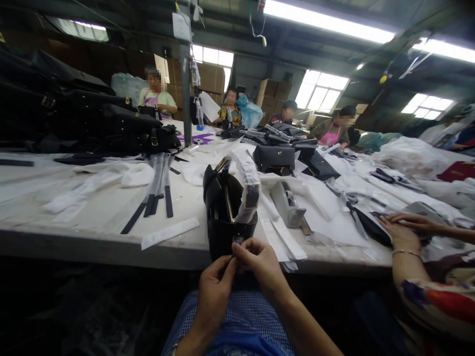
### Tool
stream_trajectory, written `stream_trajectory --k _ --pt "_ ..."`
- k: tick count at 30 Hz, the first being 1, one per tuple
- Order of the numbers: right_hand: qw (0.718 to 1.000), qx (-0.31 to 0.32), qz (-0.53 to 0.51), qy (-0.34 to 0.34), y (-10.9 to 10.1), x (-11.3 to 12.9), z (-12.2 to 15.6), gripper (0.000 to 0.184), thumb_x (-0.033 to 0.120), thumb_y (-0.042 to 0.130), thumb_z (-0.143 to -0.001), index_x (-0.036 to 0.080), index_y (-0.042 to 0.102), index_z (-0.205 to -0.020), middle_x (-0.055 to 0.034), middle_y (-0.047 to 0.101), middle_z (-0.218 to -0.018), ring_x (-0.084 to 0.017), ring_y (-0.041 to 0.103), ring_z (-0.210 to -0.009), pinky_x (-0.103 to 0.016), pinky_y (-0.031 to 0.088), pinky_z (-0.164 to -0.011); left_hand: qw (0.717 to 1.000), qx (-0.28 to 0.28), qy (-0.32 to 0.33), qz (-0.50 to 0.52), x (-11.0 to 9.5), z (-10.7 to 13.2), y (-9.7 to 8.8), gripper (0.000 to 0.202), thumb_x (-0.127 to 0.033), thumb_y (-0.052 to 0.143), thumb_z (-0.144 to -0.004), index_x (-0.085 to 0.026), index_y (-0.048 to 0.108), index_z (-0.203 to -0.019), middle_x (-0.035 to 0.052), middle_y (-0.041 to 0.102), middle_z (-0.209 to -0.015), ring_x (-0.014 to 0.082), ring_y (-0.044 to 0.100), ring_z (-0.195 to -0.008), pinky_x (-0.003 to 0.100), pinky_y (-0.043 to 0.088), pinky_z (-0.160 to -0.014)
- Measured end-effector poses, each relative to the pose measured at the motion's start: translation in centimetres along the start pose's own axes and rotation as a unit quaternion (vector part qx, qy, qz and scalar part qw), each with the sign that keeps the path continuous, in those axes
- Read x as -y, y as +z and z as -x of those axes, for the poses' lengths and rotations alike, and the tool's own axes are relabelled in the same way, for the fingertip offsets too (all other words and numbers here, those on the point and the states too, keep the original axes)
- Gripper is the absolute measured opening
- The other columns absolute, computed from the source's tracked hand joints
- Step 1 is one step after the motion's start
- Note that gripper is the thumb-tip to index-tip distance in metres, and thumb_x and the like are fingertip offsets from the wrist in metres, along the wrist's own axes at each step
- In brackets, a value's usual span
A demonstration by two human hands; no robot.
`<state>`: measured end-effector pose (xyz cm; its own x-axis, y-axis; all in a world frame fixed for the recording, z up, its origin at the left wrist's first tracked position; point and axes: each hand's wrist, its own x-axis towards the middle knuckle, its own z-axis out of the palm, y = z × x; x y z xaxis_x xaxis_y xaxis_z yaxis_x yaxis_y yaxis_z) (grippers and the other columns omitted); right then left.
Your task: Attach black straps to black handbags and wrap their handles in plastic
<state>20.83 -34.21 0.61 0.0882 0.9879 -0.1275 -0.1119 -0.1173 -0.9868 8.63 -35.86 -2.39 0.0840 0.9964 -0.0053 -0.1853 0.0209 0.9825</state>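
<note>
A black handbag [230,237] stands at the table's front edge, its top open and a gold zipper showing inside. White translucent wrapping covers its raised handle [249,185]. Just in front of the bag's near side, my left hand [215,289] and my right hand [261,264] meet with thumbs and fingers pinched together. Between the fingertips is something small and dark, perhaps a strap end, too small to make out. A bit of clear film shows above the right fingertips. Right of the bag sits a grey tape dispenser [287,205].
Black bags are piled high on the left [74,109]; dark strips [150,205] and white wrapping lie before them. More black bags [274,159] lie farther back. A metal post [185,94] rises from the table. At right, a co-worker's hands [404,230] press a black piece. Several people sit opposite.
</note>
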Motion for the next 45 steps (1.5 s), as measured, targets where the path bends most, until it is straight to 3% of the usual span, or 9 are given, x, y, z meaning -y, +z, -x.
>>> stream_trajectory --k 8,13,17,21,27,30,34,40,45 --pt "0.999 0.007 0.007 0.051 -2.7 -0.7 -1.1 0.051 0.062 0.076 -0.069 0.015 0.057 -0.066 0.0022 0.057 -0.060 -0.009 0.052 -0.050 -0.023 0.047 -0.053 0.994 -0.003 -0.069 0.089 0.2 -0.2 -0.3 0.038 -0.051 0.070 -0.081 -0.014 0.071 -0.085 0.0000 0.060 -0.066 0.0010 0.031 -0.041 0.015 0.021 -0.038" --pt "0.970 -0.049 0.079 -0.226 -2.5 9.0 -2.7 0.045 0.059 0.060 -0.088 0.023 0.064 -0.115 -0.0062 0.069 -0.114 -0.020 0.066 -0.094 -0.032 0.053 -0.086 0.999 -0.008 -0.040 0.023 0.4 -0.3 0.4 0.042 -0.055 0.066 -0.083 -0.013 0.072 -0.088 0.0012 0.062 -0.066 0.0025 0.036 -0.040 0.016 0.026 -0.037" --pt "0.982 0.148 0.020 -0.113 0.8 18.0 -5.8 0.046 0.060 0.057 -0.089 0.016 0.065 -0.104 -0.0083 0.070 -0.093 -0.017 0.065 -0.073 -0.030 0.056 -0.067 0.997 0.021 0.031 -0.061 0.2 -0.9 0.7 0.042 -0.052 0.060 -0.088 -0.013 0.070 -0.078 0.0008 0.061 -0.059 0.0055 0.043 -0.040 0.018 0.033 -0.040" --pt "0.986 0.134 0.060 -0.084 2.3 23.2 -8.9 0.029 0.040 0.075 -0.081 0.013 0.065 -0.084 0.0010 0.057 -0.066 -0.004 0.040 -0.043 -0.017 0.034 -0.039 0.987 0.056 0.112 -0.097 -1.2 -1.6 -1.5 0.039 -0.046 0.051 -0.095 -0.015 0.075 -0.091 0.0060 0.071 -0.073 0.0144 0.064 -0.060 0.023 0.050 -0.058" --pt "0.921 0.092 0.279 -0.256 0.6 29.2 -12.5 0.042 0.040 0.077 -0.076 0.000 0.071 -0.086 0.0066 0.052 -0.057 0.003 0.033 -0.043 -0.018 0.021 -0.044 0.906 -0.258 0.278 -0.189 -5.4 -4.8 -8.0 0.032 -0.038 0.053 -0.095 -0.019 0.065 -0.118 0.0103 0.070 -0.114 0.0239 0.066 -0.104 0.036 0.053 -0.090" --pt "0.857 0.070 0.388 -0.330 0.3 31.6 -13.2 0.062 0.046 0.056 -0.083 -0.011 0.065 -0.107 -0.0020 0.068 -0.080 0.001 0.051 -0.058 -0.022 0.030 -0.054 0.863 -0.267 0.315 -0.291 -6.6 -6.7 -9.3 0.046 -0.036 0.055 -0.094 -0.022 0.052 -0.138 0.0114 0.050 -0.146 0.0284 0.043 -0.136 0.046 0.033 -0.114" --pt "0.807 0.045 0.451 -0.378 0.9 32.2 -14.0 0.066 0.048 0.055 -0.081 -0.008 0.064 -0.115 -0.0084 0.072 -0.096 -0.006 0.060 -0.077 -0.028 0.041 -0.071 0.928 -0.105 0.242 -0.261 -5.2 -7.1 -7.4 0.046 -0.036 0.055 -0.094 -0.024 0.052 -0.137 0.0102 0.057 -0.139 0.0262 0.053 -0.128 0.043 0.045 -0.106" --pt "0.781 0.072 0.488 -0.382 1.0 29.0 -17.6 0.044 0.042 0.065 -0.079 0.004 0.074 -0.100 -0.0062 0.075 -0.086 -0.011 0.065 -0.079 -0.031 0.042 -0.077 0.986 -0.047 0.100 -0.123 -1.2 -7.1 -3.5 0.039 -0.028 0.071 -0.080 -0.016 0.065 -0.117 0.0115 0.071 -0.108 0.0231 0.067 -0.096 0.033 0.055 -0.080" --pt "0.740 -0.125 0.463 -0.472 -2.8 23.0 -15.1 0.049 0.031 0.079 -0.077 0.031 0.067 -0.125 -0.0126 0.069 -0.117 -0.025 0.067 -0.086 -0.038 0.043 -0.074 1.000 -0.025 0.005 -0.005 -0.3 -7.8 -3.5 0.030 -0.039 0.073 -0.078 -0.013 0.069 -0.092 0.0029 0.065 -0.068 0.0158 0.062 -0.062 0.027 0.050 -0.062"
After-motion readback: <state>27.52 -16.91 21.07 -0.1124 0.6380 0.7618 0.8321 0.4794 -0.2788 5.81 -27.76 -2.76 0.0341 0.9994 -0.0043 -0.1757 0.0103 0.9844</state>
